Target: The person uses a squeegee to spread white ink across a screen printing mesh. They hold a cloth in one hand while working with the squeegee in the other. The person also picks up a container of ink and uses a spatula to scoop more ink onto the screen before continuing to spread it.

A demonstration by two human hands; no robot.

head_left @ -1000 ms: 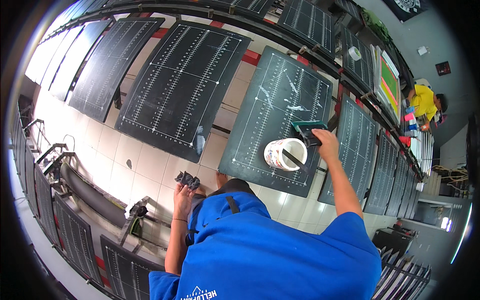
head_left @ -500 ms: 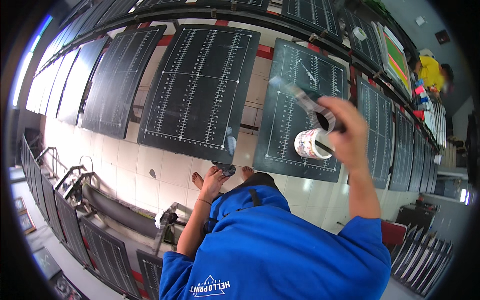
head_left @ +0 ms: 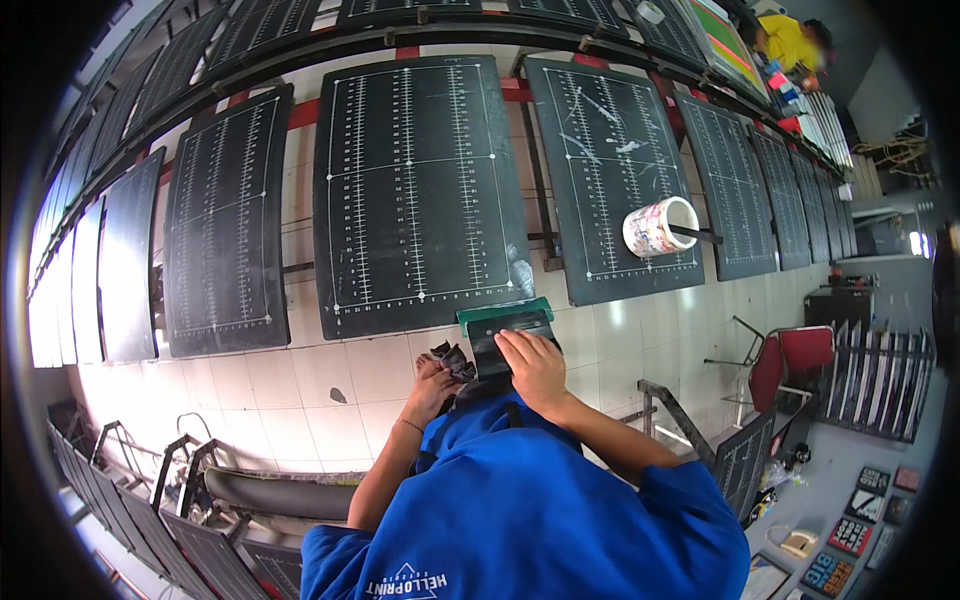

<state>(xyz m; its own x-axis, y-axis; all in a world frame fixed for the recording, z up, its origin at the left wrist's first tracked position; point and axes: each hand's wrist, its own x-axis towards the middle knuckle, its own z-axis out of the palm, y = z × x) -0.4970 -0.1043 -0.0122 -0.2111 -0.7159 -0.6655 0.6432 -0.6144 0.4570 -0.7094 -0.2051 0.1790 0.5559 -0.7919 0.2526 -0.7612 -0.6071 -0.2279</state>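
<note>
In front of my body, my right hand [head_left: 537, 372] grips a flat, wide black squeegee [head_left: 492, 352] with a green edge [head_left: 505, 309]; its fingers lie over the top and the thumb is hidden. That green edge is at the near end of a dark board [head_left: 385, 225] marked with white scales; whether they touch I cannot tell. Beside it, my left hand [head_left: 432, 388] is closed on a crumpled dark cloth [head_left: 452, 360]. On the board to the right [head_left: 600, 190], streaked with pale smears, a white paint-spattered tub [head_left: 652, 232] stands with a dark stick [head_left: 700, 236] jutting out.
More marked dark boards [head_left: 222, 220] line both sides on black metal rails [head_left: 300, 68]. A red chair [head_left: 800, 348] and a rack of frames [head_left: 880, 375] stand at the right. Far right, a person in yellow [head_left: 790, 42] is near stacked items. Behind me lies a dark padded roller [head_left: 280, 492].
My right hand has come down and left from above the tub, bringing the squeegee to the near end of the middle board. My left hand still holds the cloth. The view has turned rightward.
</note>
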